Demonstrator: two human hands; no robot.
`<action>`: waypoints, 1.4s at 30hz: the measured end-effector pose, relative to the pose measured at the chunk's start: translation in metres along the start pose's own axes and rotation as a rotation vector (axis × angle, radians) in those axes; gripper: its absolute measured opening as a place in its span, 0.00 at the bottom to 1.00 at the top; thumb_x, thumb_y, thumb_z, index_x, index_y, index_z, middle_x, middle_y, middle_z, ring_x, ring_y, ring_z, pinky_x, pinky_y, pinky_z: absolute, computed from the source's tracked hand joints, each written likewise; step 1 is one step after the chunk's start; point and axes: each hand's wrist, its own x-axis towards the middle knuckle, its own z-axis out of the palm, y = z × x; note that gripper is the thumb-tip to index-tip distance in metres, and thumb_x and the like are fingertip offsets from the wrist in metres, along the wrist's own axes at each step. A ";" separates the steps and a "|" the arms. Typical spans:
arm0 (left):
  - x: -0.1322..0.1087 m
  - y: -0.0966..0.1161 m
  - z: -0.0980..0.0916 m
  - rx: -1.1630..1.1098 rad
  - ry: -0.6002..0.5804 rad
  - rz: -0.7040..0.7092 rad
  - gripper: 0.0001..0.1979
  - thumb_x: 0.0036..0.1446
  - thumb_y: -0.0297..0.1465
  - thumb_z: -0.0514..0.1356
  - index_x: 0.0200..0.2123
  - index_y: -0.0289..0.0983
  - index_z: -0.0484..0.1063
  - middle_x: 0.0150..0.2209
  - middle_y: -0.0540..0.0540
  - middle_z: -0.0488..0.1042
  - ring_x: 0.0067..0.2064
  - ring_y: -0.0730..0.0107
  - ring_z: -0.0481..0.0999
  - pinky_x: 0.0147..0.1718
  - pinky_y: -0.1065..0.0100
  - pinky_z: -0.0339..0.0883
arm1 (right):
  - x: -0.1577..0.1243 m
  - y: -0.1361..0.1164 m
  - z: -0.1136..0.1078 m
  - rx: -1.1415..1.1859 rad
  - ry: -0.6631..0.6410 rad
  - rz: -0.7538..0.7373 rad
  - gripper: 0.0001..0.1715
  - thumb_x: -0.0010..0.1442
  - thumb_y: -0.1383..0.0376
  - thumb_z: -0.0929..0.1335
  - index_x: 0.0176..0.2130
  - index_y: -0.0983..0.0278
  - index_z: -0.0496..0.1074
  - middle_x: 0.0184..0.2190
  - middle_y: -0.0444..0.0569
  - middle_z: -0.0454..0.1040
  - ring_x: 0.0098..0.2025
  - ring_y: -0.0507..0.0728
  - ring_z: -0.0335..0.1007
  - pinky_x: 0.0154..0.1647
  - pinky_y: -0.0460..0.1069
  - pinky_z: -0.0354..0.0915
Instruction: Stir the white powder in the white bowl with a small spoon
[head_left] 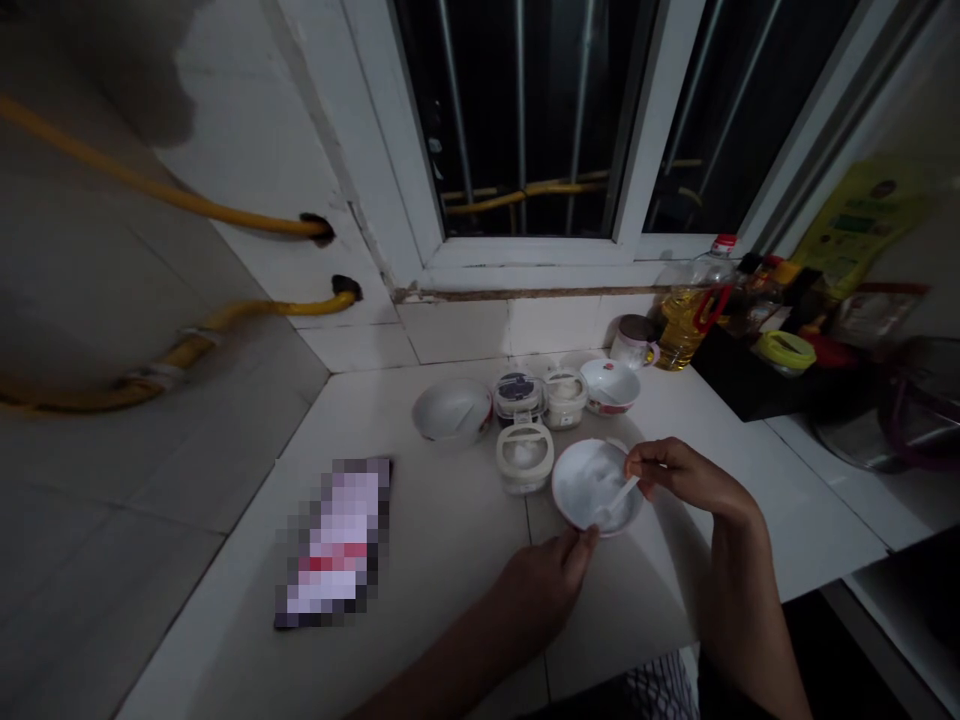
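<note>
A white bowl (pixel 574 478) with a reddish rim sits on the tiled counter in front of me. My left hand (pixel 547 580) pinches its near rim between thumb and fingers. Between the fingertips of my right hand (pixel 679 472) is the handle of a white spoon (pixel 624 492), whose lower end dips into the bowl. Whitish contents show inside the bowl, but I cannot make out what they are. Just left of it stands a lidded clear container (pixel 524 475) with white contents.
Behind are two more lidded containers, one dark-topped (pixel 519 392) and one pale (pixel 564 412), between a larger bowl (pixel 435 418) and a smaller bowl (pixel 609 395). A jar (pixel 631 338) and oil bottle (pixel 682 325) stand at the back right. A pixelated phone-like object (pixel 337 540) lies left.
</note>
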 end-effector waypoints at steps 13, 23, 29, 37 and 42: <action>0.000 -0.001 0.002 0.015 0.060 0.006 0.21 0.60 0.21 0.45 0.56 0.28 0.60 0.43 0.34 0.76 0.37 0.62 0.79 0.31 0.65 0.76 | 0.009 0.001 -0.003 0.311 0.198 0.031 0.14 0.47 0.57 0.71 0.26 0.66 0.72 0.17 0.41 0.69 0.22 0.50 0.61 0.31 0.48 0.58; 0.000 0.000 0.003 -0.001 0.021 -0.013 0.22 0.59 0.22 0.48 0.58 0.29 0.58 0.43 0.35 0.75 0.37 0.63 0.79 0.29 0.67 0.75 | 0.023 -0.017 0.021 0.321 0.515 -0.191 0.15 0.52 0.54 0.69 0.28 0.64 0.71 0.18 0.42 0.70 0.25 0.53 0.65 0.36 0.49 0.61; 0.004 0.002 -0.003 -0.001 -0.094 -0.029 0.23 0.58 0.21 0.48 0.58 0.29 0.56 0.43 0.34 0.75 0.36 0.61 0.78 0.29 0.64 0.74 | 0.025 -0.027 0.048 -0.102 0.626 -0.481 0.10 0.63 0.60 0.64 0.38 0.62 0.72 0.26 0.46 0.75 0.36 0.57 0.70 0.44 0.52 0.63; 0.005 0.001 -0.006 -0.021 -0.075 -0.023 0.21 0.59 0.21 0.47 0.56 0.29 0.55 0.42 0.36 0.75 0.36 0.61 0.78 0.28 0.65 0.73 | 0.026 -0.026 0.056 -0.625 0.595 -0.842 0.11 0.63 0.73 0.62 0.41 0.62 0.70 0.31 0.47 0.77 0.32 0.55 0.69 0.51 0.59 0.60; 0.004 0.002 -0.007 0.005 -0.024 -0.008 0.20 0.59 0.21 0.47 0.56 0.27 0.56 0.40 0.36 0.75 0.34 0.61 0.78 0.26 0.65 0.73 | 0.024 -0.026 0.053 -0.509 0.585 -0.837 0.09 0.63 0.71 0.62 0.39 0.61 0.70 0.30 0.46 0.76 0.32 0.55 0.68 0.51 0.57 0.60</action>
